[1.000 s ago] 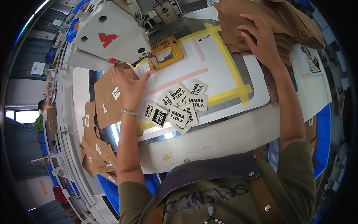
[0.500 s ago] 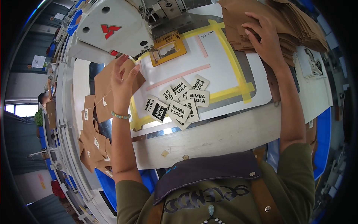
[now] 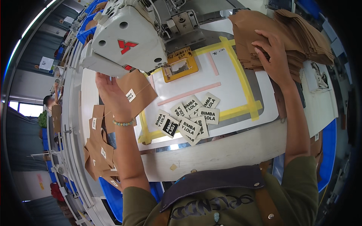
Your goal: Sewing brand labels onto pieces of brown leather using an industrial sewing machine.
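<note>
Beside the white sewing machine head [image 3: 124, 41], my left hand [image 3: 115, 94] lies over a brown fabric piece [image 3: 137, 84], fingers stretched out and apart. A small white label and a loose thread show on that piece, next to my hand. At the right, my right hand [image 3: 273, 56] touches a tall stack of brown pieces [image 3: 249, 34] with its fingers spread. Neither hand grips anything that I can see. On the white sheet between my forearms lies a loose heap of square cream labels [image 3: 190, 128], one of them black [image 3: 170, 127]. A yellow clamp frame [image 3: 181, 64] sits beyond them.
Yellow tape [image 3: 245, 84] borders the white sheet. More labelled brown pieces [image 3: 100, 150] hang at the left above a blue bin [image 3: 111, 196]. Another blue bin [image 3: 328, 158] stands at the right, below an open white box [image 3: 316, 75]. A person [image 3: 51, 101] is far left.
My left hand has turned and stretched its fingers toward the machine head's left side, uncovering a label on the brown piece. My right hand stays at the stack. The whole view has shifted slightly.
</note>
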Tool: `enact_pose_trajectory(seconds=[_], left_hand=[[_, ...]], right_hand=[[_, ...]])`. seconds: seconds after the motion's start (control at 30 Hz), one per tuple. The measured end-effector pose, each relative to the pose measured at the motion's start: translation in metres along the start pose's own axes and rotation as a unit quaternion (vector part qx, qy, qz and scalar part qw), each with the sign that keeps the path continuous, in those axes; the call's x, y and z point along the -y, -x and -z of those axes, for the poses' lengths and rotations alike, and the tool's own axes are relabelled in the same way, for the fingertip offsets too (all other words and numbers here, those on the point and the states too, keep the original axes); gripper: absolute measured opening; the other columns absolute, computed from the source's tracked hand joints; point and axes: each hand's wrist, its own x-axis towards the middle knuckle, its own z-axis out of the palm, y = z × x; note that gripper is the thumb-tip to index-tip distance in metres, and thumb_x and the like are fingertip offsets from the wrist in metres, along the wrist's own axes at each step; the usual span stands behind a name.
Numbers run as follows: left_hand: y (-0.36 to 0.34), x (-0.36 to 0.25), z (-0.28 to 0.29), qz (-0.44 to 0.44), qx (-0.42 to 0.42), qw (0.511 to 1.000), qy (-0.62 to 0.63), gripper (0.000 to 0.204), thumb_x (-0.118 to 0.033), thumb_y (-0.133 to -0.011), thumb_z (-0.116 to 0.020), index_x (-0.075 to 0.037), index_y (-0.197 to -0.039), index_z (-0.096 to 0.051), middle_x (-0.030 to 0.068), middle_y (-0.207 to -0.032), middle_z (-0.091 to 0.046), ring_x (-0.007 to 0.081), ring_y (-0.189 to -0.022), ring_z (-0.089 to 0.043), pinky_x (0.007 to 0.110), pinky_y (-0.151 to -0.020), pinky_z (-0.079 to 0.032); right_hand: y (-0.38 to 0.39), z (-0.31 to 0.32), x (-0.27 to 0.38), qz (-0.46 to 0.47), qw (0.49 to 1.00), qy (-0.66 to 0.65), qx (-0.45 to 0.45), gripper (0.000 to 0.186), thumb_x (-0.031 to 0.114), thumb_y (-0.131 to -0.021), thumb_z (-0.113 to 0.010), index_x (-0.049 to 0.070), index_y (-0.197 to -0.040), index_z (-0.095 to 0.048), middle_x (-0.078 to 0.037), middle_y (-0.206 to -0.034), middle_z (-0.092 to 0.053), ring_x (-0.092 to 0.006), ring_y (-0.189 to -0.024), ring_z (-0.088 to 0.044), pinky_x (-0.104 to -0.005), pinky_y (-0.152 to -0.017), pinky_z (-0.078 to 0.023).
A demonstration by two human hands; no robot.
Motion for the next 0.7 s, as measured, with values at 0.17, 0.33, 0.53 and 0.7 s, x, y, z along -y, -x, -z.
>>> enact_pose_trajectory(seconds=[0.17, 0.33, 0.53, 0.7], left_hand=[[-0.011, -0.025, -0.043, 0.009, -0.044, 0.999, 0.02, 0.08, -0.064, -0.115, -0.039, -0.008, -0.171, -0.028, 0.0127, -0.172, -0.038, 0.0274, -0.155, -0.038, 0.047, -0.131, -0.028], [-0.016, -0.027, -0.031, 0.034, 0.017, 0.999, 0.032, 0.08, -0.065, -0.115, -0.037, -0.011, -0.173, -0.026, 0.0111, -0.174, -0.034, 0.029, -0.156, -0.035, 0.048, -0.13, -0.028], [-0.02, -0.012, 0.004, 0.042, 0.056, 0.998, 0.003, 0.074, -0.059, -0.117, -0.038, -0.005, -0.168, -0.033, 0.0139, -0.167, -0.043, 0.0291, -0.153, -0.04, 0.047, -0.129, -0.031], [0.01, 0.025, 0.041, 0.133, 0.015, 0.988, -0.074, 0.061, -0.043, -0.117, -0.052, -0.003, -0.163, -0.043, 0.0185, -0.161, -0.051, 0.0284, -0.149, -0.047, 0.046, -0.125, -0.038]], right_hand=[[-0.001, -0.001, 0.0, -0.011, 1.0, -0.002, 0.008, 0.018, 0.009, -0.098, -0.071, 0.006, -0.115, -0.076, -0.005, -0.149, -0.062, -0.0315, -0.139, -0.054, -0.0472, -0.118, -0.04], [-0.007, -0.002, 0.005, 0.013, 1.0, 0.024, 0.011, 0.017, 0.008, -0.1, -0.071, 0.005, -0.116, -0.075, -0.004, -0.15, -0.063, -0.0309, -0.135, -0.056, -0.0445, -0.115, -0.043], [-0.006, 0.003, 0.006, 0.025, 0.999, 0.022, 0.017, 0.02, 0.007, -0.1, -0.07, 0.006, -0.119, -0.075, -0.003, -0.153, -0.061, -0.0303, -0.139, -0.054, -0.0439, -0.117, -0.041], [-0.003, 0.005, 0.007, 0.005, 0.999, 0.019, 0.027, 0.021, 0.006, -0.099, -0.071, 0.005, -0.119, -0.076, -0.003, -0.154, -0.06, -0.0291, -0.142, -0.052, -0.0434, -0.119, -0.04]])
